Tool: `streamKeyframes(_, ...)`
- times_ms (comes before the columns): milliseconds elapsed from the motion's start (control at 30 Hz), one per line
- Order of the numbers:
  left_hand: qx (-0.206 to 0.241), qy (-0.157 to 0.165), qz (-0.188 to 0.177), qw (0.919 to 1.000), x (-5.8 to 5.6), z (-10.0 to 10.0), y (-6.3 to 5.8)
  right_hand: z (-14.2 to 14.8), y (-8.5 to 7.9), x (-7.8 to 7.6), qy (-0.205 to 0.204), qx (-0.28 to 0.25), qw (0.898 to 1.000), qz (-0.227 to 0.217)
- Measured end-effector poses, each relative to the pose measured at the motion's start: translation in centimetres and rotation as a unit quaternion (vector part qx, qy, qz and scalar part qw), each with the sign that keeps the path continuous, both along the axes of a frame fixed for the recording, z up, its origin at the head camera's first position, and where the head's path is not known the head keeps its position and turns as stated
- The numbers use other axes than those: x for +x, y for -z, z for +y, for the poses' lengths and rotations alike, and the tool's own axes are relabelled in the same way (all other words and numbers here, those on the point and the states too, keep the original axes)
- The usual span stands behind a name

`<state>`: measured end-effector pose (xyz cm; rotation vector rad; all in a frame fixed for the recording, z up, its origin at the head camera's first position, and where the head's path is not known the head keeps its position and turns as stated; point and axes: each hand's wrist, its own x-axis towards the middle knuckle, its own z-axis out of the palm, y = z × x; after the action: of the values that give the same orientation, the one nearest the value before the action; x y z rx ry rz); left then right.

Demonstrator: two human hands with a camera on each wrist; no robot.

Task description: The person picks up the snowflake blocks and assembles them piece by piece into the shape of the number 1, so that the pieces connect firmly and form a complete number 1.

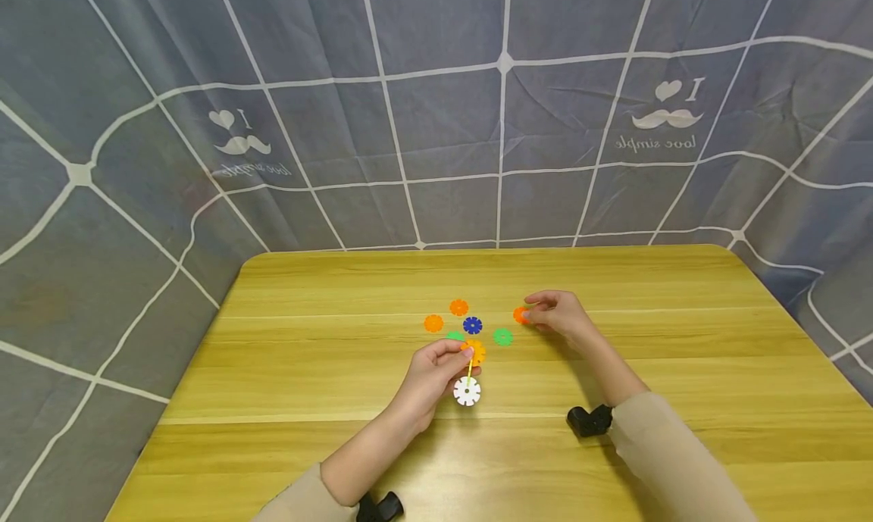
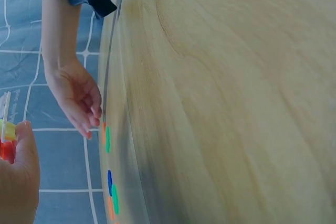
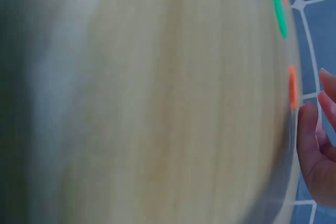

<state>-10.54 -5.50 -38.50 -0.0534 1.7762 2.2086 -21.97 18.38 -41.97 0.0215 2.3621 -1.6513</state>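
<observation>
My left hand pinches a small joined set of notched plastic discs between thumb and fingers. In it an orange disc is at the top, a yellow disc shows edge-on, and a white disc hangs lowest, facing the head camera. Over to the right, my right hand reaches down to a loose orange-red disc, which the thumb partly covers in the head view. In the right wrist view the thumb and fingers are apart, beside that disc on the table.
Between the hands lie a blue disc, a green disc and another green one partly behind the left hand. Two orange discs lie farther left. The wooden table ends at a grey curtain with white lines.
</observation>
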Motion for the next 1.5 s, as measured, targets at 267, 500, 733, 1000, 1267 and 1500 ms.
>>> streamKeyframes(267, -0.003, 0.004, -0.005, 1.0000, -0.1, 0.0, 0.2, -0.9, 0.7, -0.9, 0.013, 0.087, 0.996, 0.022)
streamKeyframes(500, 0.002, 0.004, -0.004, 1.0000, -0.1, 0.1, 0.3, -1.5, 0.7, -1.5, -0.006, 0.209, 0.977, 0.037)
streamKeyframes(733, -0.001, 0.004, -0.004, 1.0000, -0.1, 0.3, 0.1, -1.5, 0.3, -1.3, -0.027, 0.197, 0.979, 0.040)
streamKeyframes(1000, -0.002, 0.005, -0.006, 1.0000, 0.0, 0.4, 0.1, -1.1, 0.2, -0.8, -0.014, 0.100, 0.995, -0.006)
streamKeyframes(1267, 0.002, 0.006, -0.009, 0.9999, 0.0, 0.5, 0.1, -0.9, -0.1, -0.4, -0.028, 0.025, 0.998, -0.047)
streamKeyframes(1500, 0.005, 0.006, -0.008, 0.9999, 0.0, 0.5, 0.1, -1.9, -1.1, 0.7, -0.094, -0.035, 0.995, -0.028)
